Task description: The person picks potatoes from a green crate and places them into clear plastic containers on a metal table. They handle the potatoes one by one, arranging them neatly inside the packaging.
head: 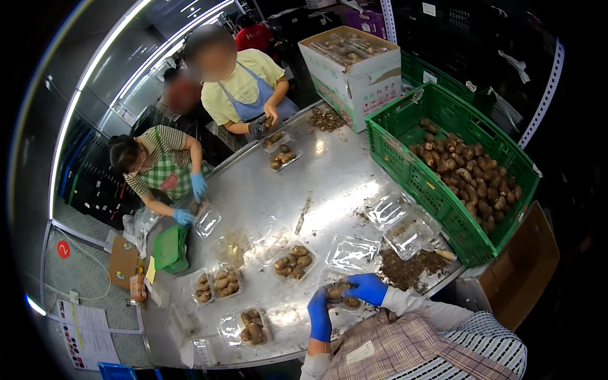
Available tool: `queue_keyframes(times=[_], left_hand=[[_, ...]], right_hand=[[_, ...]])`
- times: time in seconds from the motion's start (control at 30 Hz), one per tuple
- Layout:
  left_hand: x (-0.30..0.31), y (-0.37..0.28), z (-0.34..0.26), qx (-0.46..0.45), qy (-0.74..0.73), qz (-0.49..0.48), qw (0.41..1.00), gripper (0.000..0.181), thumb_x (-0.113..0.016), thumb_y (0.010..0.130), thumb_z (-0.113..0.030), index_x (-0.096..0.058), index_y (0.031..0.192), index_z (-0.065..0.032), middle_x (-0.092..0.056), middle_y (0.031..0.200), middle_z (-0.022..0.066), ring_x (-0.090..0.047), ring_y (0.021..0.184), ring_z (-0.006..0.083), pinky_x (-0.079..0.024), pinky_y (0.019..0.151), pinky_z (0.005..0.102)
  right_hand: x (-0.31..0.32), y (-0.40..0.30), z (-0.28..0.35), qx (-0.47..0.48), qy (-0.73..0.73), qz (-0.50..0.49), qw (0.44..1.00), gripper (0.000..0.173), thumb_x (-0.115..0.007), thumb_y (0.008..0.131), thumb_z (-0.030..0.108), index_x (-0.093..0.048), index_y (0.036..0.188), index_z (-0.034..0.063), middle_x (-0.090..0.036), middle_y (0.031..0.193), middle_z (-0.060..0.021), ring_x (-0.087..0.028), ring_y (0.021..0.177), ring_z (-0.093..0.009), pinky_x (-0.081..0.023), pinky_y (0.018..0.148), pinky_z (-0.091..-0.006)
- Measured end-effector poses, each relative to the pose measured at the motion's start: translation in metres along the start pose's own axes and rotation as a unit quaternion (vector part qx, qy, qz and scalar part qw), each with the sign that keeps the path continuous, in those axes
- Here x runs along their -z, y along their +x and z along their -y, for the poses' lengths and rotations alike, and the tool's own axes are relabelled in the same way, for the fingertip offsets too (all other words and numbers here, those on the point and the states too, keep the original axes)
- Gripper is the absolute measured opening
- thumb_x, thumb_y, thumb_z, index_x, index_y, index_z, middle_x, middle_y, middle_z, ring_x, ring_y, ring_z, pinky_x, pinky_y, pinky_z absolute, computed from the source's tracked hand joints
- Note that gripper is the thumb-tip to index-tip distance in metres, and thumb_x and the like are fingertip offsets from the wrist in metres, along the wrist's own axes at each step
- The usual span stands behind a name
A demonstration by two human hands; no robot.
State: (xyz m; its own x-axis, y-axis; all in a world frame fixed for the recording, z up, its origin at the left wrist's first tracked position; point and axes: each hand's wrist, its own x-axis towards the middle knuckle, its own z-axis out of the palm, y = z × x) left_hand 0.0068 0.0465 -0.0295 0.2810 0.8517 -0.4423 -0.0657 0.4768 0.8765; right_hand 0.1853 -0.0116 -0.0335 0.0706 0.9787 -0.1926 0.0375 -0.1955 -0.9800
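Note:
At the near edge of a metal table, my left hand (319, 314) and my right hand (369, 289) are both in blue gloves. Between them they hold a brown taro corm (338, 290). Just below it, another taro corm (352, 302) lies in a clear plastic clamshell (359, 311), partly hidden by my hands. The clamshell's raised lid (352, 252) shows beyond my fingers. To the left sits an open clamshell with several taro corms (292, 261). Right of my hands, loose soil (409, 268) is heaped beside a tool's pale handle (445, 255).
A green crate (430, 216) of taro corms stands at the right, behind empty clamshells (409, 232). More filled clamshells (254, 327) lie leftward. A carton (354, 85) stands at the far edge. Two people (166, 171) work across the metal table (266, 190), near a green basket (171, 249).

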Motion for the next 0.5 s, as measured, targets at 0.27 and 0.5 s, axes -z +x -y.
queue_keyframes(times=[0.27,0.5], left_hand=[[-0.003,-0.006,0.000,-0.016,0.082,0.059,0.995,0.034,-0.055,0.096,-0.025,-0.063,0.117,0.0006,-0.069,0.098,0.0072,-0.063,0.085,0.0142,-0.046,0.077,0.0253],[-0.011,-0.008,0.001,-0.084,0.063,0.039,0.994,0.041,-0.069,0.087,-0.006,-0.059,0.125,0.0044,-0.065,0.112,0.0086,-0.062,0.098,0.0152,-0.049,0.088,0.0275]], right_hand=[[0.004,0.005,0.004,0.007,-0.015,-0.008,1.000,0.032,-0.070,0.088,0.015,-0.067,0.117,0.0009,-0.071,0.106,-0.0108,-0.065,0.095,-0.015,-0.051,0.086,-0.0285],[0.012,0.011,-0.011,-0.044,0.084,-0.028,0.995,0.024,-0.071,0.087,0.012,-0.071,0.107,-0.0016,-0.073,0.096,-0.0101,-0.067,0.089,-0.014,-0.053,0.083,-0.0282]])
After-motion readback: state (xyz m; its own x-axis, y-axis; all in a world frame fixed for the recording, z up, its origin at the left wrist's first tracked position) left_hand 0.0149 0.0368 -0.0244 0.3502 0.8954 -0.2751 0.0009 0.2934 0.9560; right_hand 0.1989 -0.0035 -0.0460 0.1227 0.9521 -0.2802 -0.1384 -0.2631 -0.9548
